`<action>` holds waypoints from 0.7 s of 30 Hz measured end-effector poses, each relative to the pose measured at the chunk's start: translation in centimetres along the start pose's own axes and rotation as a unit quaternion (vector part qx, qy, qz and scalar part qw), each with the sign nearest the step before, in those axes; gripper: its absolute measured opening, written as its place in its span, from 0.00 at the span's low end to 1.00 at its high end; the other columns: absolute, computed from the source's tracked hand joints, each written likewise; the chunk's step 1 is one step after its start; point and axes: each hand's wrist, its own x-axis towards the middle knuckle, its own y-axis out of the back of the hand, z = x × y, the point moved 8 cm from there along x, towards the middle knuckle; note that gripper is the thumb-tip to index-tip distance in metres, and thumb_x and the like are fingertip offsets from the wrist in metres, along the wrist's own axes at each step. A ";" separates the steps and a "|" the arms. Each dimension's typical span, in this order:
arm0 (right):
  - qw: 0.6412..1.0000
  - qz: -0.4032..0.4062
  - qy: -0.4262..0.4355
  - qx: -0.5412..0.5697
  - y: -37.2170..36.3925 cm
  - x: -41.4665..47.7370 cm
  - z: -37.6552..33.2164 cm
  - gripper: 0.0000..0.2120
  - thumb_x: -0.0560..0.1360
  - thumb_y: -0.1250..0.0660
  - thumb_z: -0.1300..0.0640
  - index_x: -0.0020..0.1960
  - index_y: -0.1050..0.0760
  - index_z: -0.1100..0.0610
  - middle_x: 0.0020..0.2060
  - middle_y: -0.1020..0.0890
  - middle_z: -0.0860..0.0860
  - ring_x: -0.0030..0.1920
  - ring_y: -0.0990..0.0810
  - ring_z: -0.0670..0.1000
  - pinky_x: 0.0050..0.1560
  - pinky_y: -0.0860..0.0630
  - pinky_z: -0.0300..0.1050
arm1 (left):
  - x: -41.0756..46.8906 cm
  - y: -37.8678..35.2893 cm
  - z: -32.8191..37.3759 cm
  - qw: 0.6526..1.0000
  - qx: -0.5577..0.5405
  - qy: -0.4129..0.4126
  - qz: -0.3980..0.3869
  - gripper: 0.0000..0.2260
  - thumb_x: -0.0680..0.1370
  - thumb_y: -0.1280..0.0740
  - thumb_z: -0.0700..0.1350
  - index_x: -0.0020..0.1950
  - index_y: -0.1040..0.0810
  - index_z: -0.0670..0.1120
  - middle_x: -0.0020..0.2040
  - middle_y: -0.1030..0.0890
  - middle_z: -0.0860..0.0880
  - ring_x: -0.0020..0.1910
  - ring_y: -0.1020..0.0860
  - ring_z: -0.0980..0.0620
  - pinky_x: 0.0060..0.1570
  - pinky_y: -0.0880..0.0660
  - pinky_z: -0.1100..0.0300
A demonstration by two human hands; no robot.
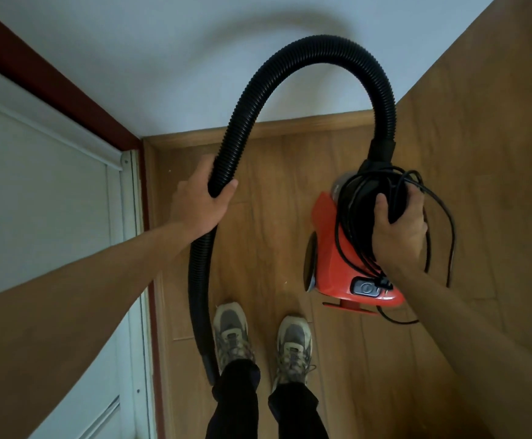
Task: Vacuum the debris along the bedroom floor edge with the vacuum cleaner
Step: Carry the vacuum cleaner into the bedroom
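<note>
A person's left hand (199, 204) wraps around a black ribbed hose (306, 52), whose free end hangs below the grip beside the left shoe (231, 331). The hose arches over to a red canister vacuum cleaner (331, 248), held over the wood floor (274, 185) by the right hand (399, 229), its fingers curled around the black handle and loops of black power cord (448, 242).

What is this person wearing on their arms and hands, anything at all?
Nothing shows. The left hand and right hand are bare: no gloves, rings or watch in view. The left forearm and right forearm are uncovered, no sleeve in sight.
</note>
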 end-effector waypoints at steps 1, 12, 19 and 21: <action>1.000 0.006 0.001 0.003 1.0 0.0 -0.5 0.24 0.82 0.39 0.48 0.75 0.38 0.52 0.65 0.24 0.49 0.65 0.28 0.49 0.61 0.33 0.41 | -0.3 0.0 1.3 1.000 0.000 -0.005 0.000 0.19 0.82 0.34 0.51 0.70 0.31 0.49 0.45 0.22 0.55 0.36 0.22 0.59 0.30 0.26 0.68; 0.997 0.066 -0.026 0.024 11.8 1.0 -4.1 0.21 0.82 0.41 0.49 0.73 0.38 0.52 0.56 0.27 0.49 0.58 0.31 0.50 0.55 0.33 0.46 | 0.2 -0.4 16.1 0.997 -0.051 -0.041 0.032 0.14 0.82 0.34 0.50 0.65 0.30 0.49 0.38 0.24 0.54 0.32 0.23 0.55 0.31 0.25 0.61; 0.995 0.092 -0.016 0.027 20.8 0.6 -8.9 0.23 0.82 0.41 0.49 0.75 0.39 0.53 0.59 0.23 0.54 0.62 0.25 0.58 0.55 0.31 0.46 | 0.4 0.7 26.5 0.996 -0.070 -0.055 0.012 0.16 0.82 0.35 0.51 0.69 0.31 0.51 0.40 0.21 0.51 0.33 0.20 0.50 0.32 0.21 0.57; 0.994 0.104 -0.020 0.033 23.9 0.6 -10.3 0.24 0.83 0.41 0.49 0.76 0.40 0.53 0.62 0.24 0.56 0.63 0.26 0.58 0.55 0.32 0.47 | 0.4 1.1 30.4 0.994 -0.077 -0.077 0.007 0.15 0.82 0.34 0.50 0.67 0.31 0.50 0.39 0.21 0.51 0.31 0.21 0.53 0.28 0.25 0.65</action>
